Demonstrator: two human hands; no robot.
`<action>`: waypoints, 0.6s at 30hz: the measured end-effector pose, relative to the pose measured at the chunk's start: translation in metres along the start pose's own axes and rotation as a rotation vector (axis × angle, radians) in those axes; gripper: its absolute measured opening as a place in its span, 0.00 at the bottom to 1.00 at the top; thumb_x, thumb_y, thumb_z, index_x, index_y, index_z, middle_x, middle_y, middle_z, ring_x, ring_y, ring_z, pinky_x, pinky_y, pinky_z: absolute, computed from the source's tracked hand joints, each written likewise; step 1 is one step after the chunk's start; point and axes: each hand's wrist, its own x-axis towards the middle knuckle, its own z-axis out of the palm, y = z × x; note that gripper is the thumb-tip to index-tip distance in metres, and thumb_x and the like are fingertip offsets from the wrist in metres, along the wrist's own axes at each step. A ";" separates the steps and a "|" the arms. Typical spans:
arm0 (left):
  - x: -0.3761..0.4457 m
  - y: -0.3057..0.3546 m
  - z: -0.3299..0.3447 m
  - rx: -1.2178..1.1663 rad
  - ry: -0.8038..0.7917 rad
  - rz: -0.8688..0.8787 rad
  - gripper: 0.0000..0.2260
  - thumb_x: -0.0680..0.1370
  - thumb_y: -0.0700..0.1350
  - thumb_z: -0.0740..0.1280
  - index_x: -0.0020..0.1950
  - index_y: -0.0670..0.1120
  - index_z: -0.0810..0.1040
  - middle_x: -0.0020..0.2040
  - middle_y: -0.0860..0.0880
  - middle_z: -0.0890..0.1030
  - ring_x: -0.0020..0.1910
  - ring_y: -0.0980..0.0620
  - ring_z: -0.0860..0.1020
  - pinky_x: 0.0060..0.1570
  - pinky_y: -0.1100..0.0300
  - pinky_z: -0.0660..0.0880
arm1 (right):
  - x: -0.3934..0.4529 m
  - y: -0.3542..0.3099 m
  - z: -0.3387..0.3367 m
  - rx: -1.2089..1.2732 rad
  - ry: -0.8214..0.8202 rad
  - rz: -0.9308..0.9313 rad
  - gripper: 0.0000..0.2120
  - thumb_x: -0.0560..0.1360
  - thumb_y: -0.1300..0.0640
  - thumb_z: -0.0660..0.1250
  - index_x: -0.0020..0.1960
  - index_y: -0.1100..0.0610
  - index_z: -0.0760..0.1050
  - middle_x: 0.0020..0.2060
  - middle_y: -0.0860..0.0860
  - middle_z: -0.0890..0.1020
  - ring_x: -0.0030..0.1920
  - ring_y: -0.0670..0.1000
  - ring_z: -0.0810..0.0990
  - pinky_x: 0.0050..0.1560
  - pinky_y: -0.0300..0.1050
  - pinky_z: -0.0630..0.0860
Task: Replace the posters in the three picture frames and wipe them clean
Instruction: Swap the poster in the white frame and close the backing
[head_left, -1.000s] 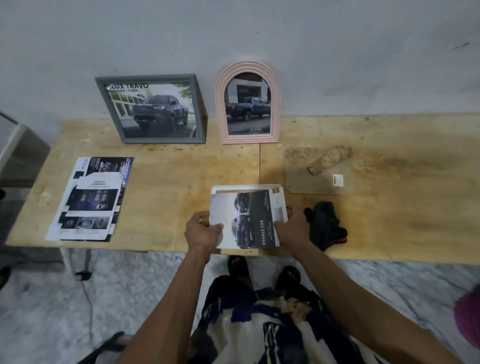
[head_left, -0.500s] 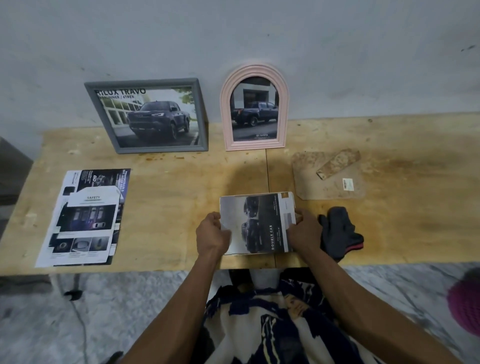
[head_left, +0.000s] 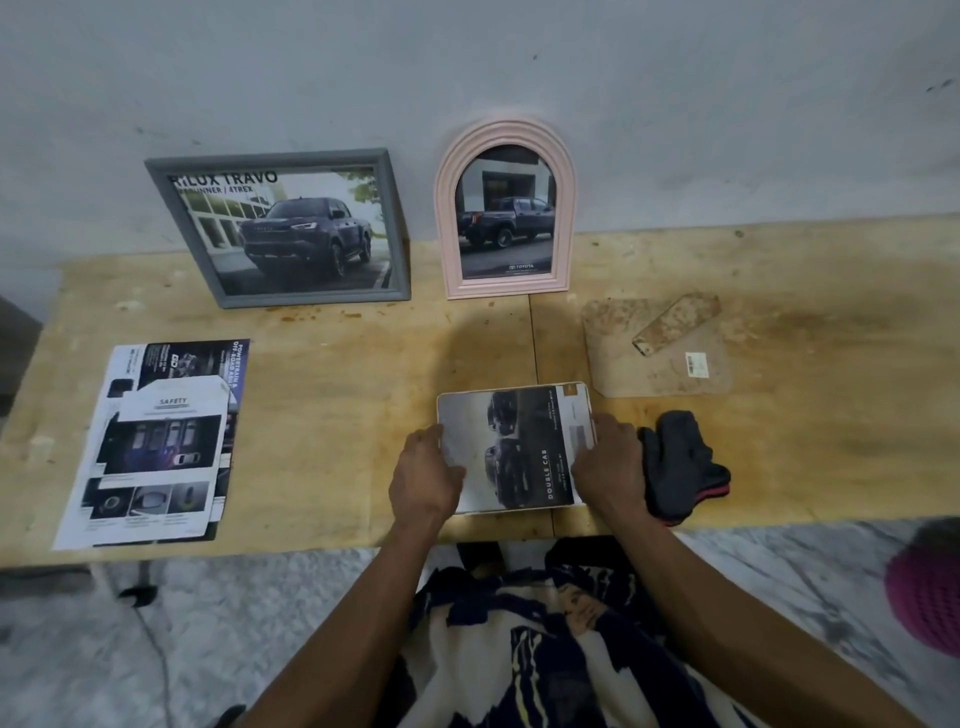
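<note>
A white frame (head_left: 582, 387) lies flat near the table's front edge, and a car poster (head_left: 519, 447) marked "DOUBLE CAB" lies in it, covering almost all of it. My left hand (head_left: 426, 478) grips the poster's left edge. My right hand (head_left: 610, 467) holds its right edge. A grey frame (head_left: 311, 300) with a truck poster leans on the wall at the back left. To its right stands a pink arched frame (head_left: 447, 208), also holding a truck picture. A dark cloth (head_left: 685, 462) lies just right of my right hand.
A brown backing board (head_left: 623, 374) with its stand flap (head_left: 675, 322) lies behind the cloth. A stack of leaflets (head_left: 161, 441) lies at the front left of the wooden table (head_left: 337, 374). A pink-purple object (head_left: 930, 587) shows at the right edge.
The poster, held above the white frame with the frame's top showing, now lies down in the frame and covers it. Both hands stay on its side edges.
</note>
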 end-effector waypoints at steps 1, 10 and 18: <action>-0.001 0.000 0.001 0.033 -0.028 0.003 0.26 0.74 0.46 0.72 0.72 0.48 0.71 0.64 0.46 0.73 0.61 0.44 0.75 0.52 0.50 0.77 | -0.002 -0.001 -0.001 -0.022 -0.007 -0.013 0.19 0.74 0.62 0.60 0.64 0.53 0.71 0.58 0.55 0.73 0.56 0.56 0.72 0.53 0.50 0.74; 0.002 0.000 -0.001 0.214 -0.129 0.074 0.34 0.75 0.54 0.73 0.77 0.48 0.63 0.67 0.48 0.65 0.63 0.46 0.72 0.50 0.51 0.76 | -0.004 -0.002 -0.007 -0.150 -0.179 -0.075 0.27 0.76 0.52 0.61 0.74 0.46 0.60 0.72 0.51 0.58 0.67 0.56 0.61 0.58 0.55 0.73; 0.006 0.000 -0.006 0.202 -0.174 0.076 0.42 0.70 0.53 0.78 0.78 0.51 0.58 0.70 0.49 0.63 0.64 0.47 0.71 0.52 0.50 0.77 | -0.004 -0.007 -0.008 -0.190 -0.177 -0.142 0.27 0.76 0.49 0.64 0.73 0.53 0.61 0.70 0.52 0.62 0.66 0.55 0.63 0.60 0.55 0.74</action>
